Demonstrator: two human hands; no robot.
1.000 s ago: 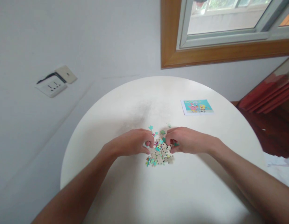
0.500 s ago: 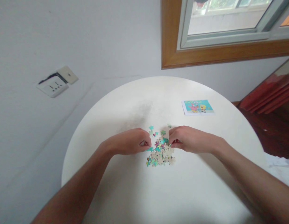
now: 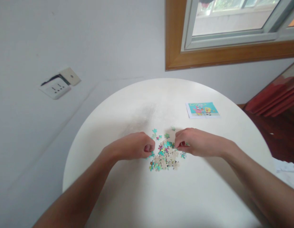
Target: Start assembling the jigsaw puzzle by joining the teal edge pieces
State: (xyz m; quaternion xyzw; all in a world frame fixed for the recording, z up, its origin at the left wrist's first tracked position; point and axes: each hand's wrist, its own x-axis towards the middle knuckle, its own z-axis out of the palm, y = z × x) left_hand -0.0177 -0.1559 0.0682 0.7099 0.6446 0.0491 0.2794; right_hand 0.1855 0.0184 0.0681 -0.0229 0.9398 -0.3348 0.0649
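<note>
A small heap of jigsaw pieces point(image 3: 165, 156), teal, pink and plain backs, lies in the middle of a round white table point(image 3: 137, 196). My left hand point(image 3: 134, 146) rests at the heap's left edge with its fingers curled in and the thumb tucked against them. My right hand point(image 3: 194, 142) sits at the heap's right edge, fingertips pinched together on a piece I can barely make out. A few loose teal pieces point(image 3: 155, 130) lie just beyond the heap.
A small cartoon picture card point(image 3: 203, 109) lies on the table's far right. A wall socket point(image 3: 57, 86) is on the white wall to the left. A wooden window frame point(image 3: 223, 55) stands behind, and red boards point(image 3: 272, 95) lean at the right.
Both hands have drawn slightly apart from the heap's middle to its edges. The heap is a little more spread, with a teal piece now lying at its right.
</note>
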